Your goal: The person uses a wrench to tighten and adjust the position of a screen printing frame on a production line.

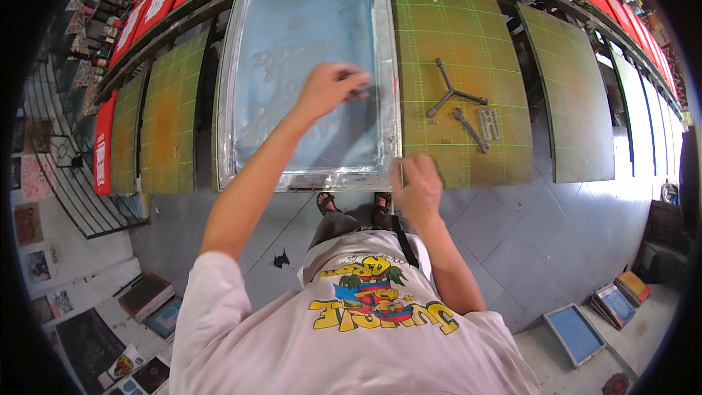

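One aluminium-framed printing screen (300,44) with blue mesh is located at upper centre of the frame. Two hands are noted. The left hand (334,91) is held over the mesh with fingers curled inward; whether anything is pinched, or the mesh touched, cannot be told. The right hand (418,184) is bent at the screen's lower right corner; it is blurred, and its grip and contact cannot be told.

On one yellow-green board (468,36), right of centre, are laid one three-armed socket wrench (451,92), one spanner (470,130) and one slotted metal plate (489,123). Two similar gridded boards (173,102) are seen at left. Grey diagonal floor tiles (526,230) are seen below; one smaller blue screen (576,334) is placed at lower right.

The screen's right edge is bordered by the tool-bearing board. The next board to the right (567,95) is separated from it by a gap. Two sandalled feet (326,202) are seen just below the screen's lower edge.
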Motion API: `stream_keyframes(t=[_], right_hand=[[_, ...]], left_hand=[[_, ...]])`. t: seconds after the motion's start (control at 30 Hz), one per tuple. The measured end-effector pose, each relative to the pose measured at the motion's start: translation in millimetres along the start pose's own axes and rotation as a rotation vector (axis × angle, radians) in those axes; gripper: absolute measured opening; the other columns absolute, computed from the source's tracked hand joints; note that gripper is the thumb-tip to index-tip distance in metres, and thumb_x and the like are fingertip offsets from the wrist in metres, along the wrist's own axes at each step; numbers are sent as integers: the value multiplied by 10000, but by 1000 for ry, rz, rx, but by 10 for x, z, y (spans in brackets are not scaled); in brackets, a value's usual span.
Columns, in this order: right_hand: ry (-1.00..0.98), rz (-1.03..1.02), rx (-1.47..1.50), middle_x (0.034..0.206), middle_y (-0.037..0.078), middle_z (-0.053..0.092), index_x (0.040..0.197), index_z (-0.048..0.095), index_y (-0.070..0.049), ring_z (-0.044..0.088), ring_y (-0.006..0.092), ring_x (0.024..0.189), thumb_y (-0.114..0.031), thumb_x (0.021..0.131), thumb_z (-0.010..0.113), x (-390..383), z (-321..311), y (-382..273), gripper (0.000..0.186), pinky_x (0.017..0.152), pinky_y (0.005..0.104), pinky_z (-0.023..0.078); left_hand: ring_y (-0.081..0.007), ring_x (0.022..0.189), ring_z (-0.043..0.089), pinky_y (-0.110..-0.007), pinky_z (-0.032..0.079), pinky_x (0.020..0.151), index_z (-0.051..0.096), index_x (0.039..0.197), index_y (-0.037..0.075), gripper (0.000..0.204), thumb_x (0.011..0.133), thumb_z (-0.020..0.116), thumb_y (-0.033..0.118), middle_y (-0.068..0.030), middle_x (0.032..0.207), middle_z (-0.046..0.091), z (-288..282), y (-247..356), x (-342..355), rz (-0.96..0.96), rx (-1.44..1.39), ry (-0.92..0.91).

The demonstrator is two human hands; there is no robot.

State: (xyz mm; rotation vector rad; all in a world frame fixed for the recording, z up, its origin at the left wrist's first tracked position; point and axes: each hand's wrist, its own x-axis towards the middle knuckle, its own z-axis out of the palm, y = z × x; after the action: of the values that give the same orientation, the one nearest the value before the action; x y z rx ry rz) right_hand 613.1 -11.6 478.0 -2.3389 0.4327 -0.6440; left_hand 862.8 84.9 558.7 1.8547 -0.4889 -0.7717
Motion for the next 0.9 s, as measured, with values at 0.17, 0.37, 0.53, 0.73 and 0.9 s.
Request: stream_keyframes(t=[0.17,0.37,0.53,0.73,0.9], right_hand=[[-281,-334,68,850,98,597,864,642,-59,622,286,825,-161,825,710,-121,520,-645,129,731,418,532],[-479,-358,-62,845,112,618,837,638,-42,652,293,835,-175,825,701,-134,976,-1062,148,718,411,554],[-496,-276,-220,837,129,635,798,653,-36,671,310,818,-139,797,682,-134,1000,-1252,108,703,431,569],[-598,-112,-427,962,166,659,945,692,1,663,315,957,-74,768,676,-195,967,-1221,193,780,400,582],[-480,90,-485,996,137,667,861,687,-31,662,291,981,-146,844,630,-290,649,-978,129,818,407,566]], left_hand=[[-106,735,638,-282,520,664,735,1012,-2,250,943,715,237,-51,849,718,-645,-968,-1599,-83,344,575],[-204,798,671,-333,524,710,727,997,18,176,877,766,141,-91,987,690,-100,-1321,-2291,-39,366,688],[-235,743,664,-333,540,667,724,964,39,154,873,781,149,-91,986,624,-155,-1599,-2247,80,435,645],[-220,732,657,-329,511,580,715,905,36,100,881,767,119,-85,936,595,-324,-1496,-2245,99,318,494],[-206,704,631,-360,494,636,722,919,81,110,892,758,181,-43,921,583,-474,-1615,-2213,73,374,410]])
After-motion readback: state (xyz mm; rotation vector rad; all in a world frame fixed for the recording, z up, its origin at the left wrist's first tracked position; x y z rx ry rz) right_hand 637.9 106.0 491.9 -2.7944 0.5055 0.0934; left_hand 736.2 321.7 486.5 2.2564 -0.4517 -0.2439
